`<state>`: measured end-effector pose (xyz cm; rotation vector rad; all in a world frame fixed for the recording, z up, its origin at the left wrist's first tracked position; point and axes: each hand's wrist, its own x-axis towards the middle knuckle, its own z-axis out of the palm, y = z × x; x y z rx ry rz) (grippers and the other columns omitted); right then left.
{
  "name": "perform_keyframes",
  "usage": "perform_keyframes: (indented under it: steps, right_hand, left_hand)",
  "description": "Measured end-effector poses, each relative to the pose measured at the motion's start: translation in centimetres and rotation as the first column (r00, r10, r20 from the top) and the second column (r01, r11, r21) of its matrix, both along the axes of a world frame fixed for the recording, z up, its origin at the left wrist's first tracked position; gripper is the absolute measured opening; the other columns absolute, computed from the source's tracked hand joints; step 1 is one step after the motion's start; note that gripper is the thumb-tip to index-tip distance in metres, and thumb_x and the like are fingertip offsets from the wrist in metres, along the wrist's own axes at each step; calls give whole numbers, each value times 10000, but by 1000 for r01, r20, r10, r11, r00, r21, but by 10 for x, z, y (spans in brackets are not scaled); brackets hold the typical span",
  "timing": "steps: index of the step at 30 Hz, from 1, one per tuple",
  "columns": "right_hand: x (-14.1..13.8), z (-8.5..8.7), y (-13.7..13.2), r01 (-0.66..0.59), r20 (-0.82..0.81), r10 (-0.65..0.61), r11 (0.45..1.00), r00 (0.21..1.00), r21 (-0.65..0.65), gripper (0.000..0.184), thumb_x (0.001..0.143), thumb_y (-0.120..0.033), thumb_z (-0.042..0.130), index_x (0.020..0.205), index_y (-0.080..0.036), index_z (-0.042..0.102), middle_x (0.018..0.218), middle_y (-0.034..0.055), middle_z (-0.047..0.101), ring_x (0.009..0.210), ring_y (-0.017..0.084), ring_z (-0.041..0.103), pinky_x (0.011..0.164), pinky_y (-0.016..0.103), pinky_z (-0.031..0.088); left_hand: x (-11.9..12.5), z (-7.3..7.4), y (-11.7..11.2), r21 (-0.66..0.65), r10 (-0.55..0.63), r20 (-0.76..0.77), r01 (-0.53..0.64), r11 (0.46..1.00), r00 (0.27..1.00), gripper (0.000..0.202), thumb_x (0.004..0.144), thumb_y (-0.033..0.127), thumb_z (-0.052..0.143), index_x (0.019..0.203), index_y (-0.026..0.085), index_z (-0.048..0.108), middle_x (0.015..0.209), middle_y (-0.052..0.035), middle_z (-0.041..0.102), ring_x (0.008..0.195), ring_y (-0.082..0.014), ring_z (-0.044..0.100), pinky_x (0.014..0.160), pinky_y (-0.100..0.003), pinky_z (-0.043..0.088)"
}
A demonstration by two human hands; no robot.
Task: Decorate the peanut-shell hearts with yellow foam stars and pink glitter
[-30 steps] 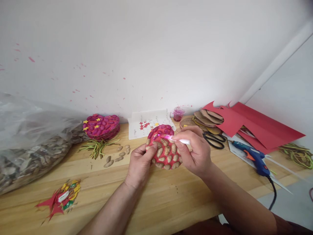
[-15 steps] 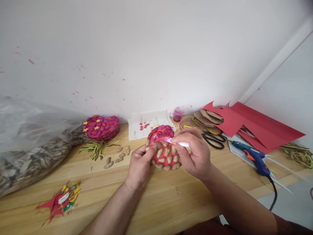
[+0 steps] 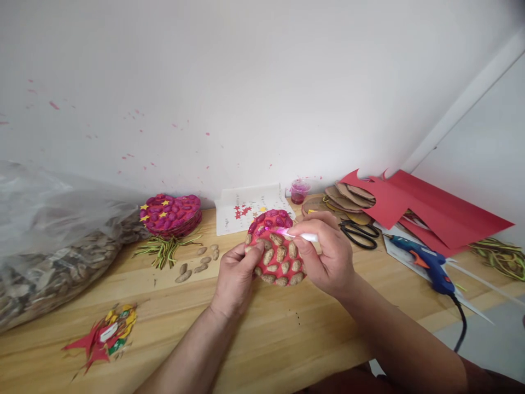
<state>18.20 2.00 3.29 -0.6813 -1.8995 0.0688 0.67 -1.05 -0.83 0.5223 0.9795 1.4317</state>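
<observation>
My left hand [image 3: 234, 278] grips the left edge of a red disc [image 3: 275, 249] covered with peanut shells, holding it tilted above the wooden table [image 3: 262, 328]. The upper shells are painted magenta, the lower ones bare tan. My right hand [image 3: 328, 257] pinches a white-handled brush [image 3: 301, 236] whose pink tip touches the painted shells near the disc's top.
A stack of painted discs [image 3: 171, 212] and loose peanuts [image 3: 197, 262] lie to the left, beside a plastic bag of shells [image 3: 53, 246]. A paint cup [image 3: 299, 191], scissors [image 3: 360, 234], blue glue gun [image 3: 426, 264] and red paper [image 3: 430, 210] sit on the right.
The brush tip has shifted slightly across the upper shells; both hands and the disc stay nearly in place.
</observation>
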Motion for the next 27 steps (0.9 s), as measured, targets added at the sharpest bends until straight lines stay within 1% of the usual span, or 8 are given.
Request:
perform_keyframes:
  steps: [3,8,13,18,22,24,27]
  right_hand:
    - [1,-1,0,-15,-22,15,1000,1000,-1,172,936,-123,600,1060,-226,661,926,36,701,968,216,597,880,389,477]
    - [-1,-1,1,45,-3,-45,999,999,25,157,938,-135,608,1057,-222,660,922,32,700,956,212,603,881,389,464]
    - [-1,-1,0,4,-14,-4,1000,1000,-13,145,947,-139,587,1047,-223,652,920,31,694,940,209,607,864,387,469]
    - [-1,-1,1,28,-26,-29,1000,999,-8,150,948,-138,589,1056,-220,655,938,35,695,958,208,603,879,390,465]
    - [-1,0,1,9,-12,-9,1000,1000,-18,144,948,-137,591,1046,-221,655,928,32,692,932,200,606,857,380,468]
    - [0,0,1,-1,-30,0,1000,1000,-19,145,946,-136,594,1049,-221,650,926,32,691,936,200,606,859,379,472]
    - [1,-1,1,6,-46,-7,1000,999,-5,156,944,-133,598,1061,-222,651,940,37,696,960,207,605,882,387,472]
  left_hand:
    - [0,0,0,-2,-1,0,1,1000,1000,383,570,408,962,639,132,706,609,-9,676,525,-90,537,543,-208,454]
    - [0,0,1,0,2,3,-2,1000,1000,386,562,408,965,646,131,710,624,-12,686,530,-91,546,550,-213,465]
    - [1,-1,1,2,7,15,-7,1000,1000,386,554,397,971,633,130,703,613,-16,684,522,-94,549,549,-218,468]
    - [1,0,1,-1,1,11,-1,1000,1000,381,564,407,965,658,130,720,644,-29,705,549,-105,571,567,-224,481]
    - [0,-2,1,14,0,-17,1,1000,1000,379,583,412,955,642,132,707,628,-11,681,537,-89,535,555,-209,455]
    - [0,-5,1,24,-3,-41,4,1000,999,372,605,422,944,667,134,717,638,-10,681,549,-93,535,565,-213,455]
    - [-2,-11,2,60,0,-120,7,998,993,359,660,447,911,699,143,724,659,-7,679,575,-105,541,595,-228,462]
